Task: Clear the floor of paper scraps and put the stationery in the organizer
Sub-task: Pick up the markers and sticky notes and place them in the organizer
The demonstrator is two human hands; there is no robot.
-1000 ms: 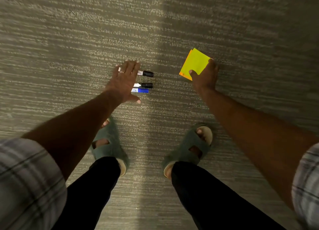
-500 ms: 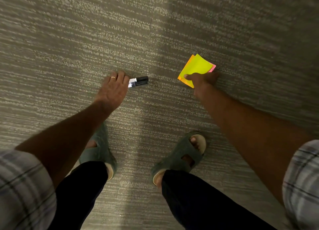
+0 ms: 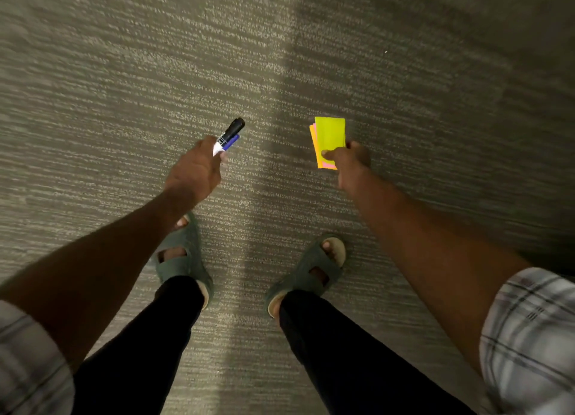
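Fingers [image 3: 207, 143] of the left hand [image 3: 193, 173] grip markers [image 3: 231, 133]; the right hand [image 3: 351, 162] pinches sticky notes [image 3: 330, 133]

Illumination is dim and warm throughout. The carpet [image 3: 124, 72] is brightest toward 10 o'clock and falls off markedly toward 2 and 3 o'clock. A soft-edged darker band runs from 12 o'clock down toward centre. The sticky notes [image 3: 330, 134], near centre toward 1 o'clock, form the most saturated patch, with reasonably crisp edges. The white barrel among the markers [image 3: 231, 133] catches light. The trousers [image 3: 140, 352] drop to solid black. Carpet texture smears at 11 to 12 o'clock. The plaid sleeves [image 3: 529, 337] at 4 and 8 o'clock are soft with blur. Wide-angle stretch enlarges limbs toward the lower corners.
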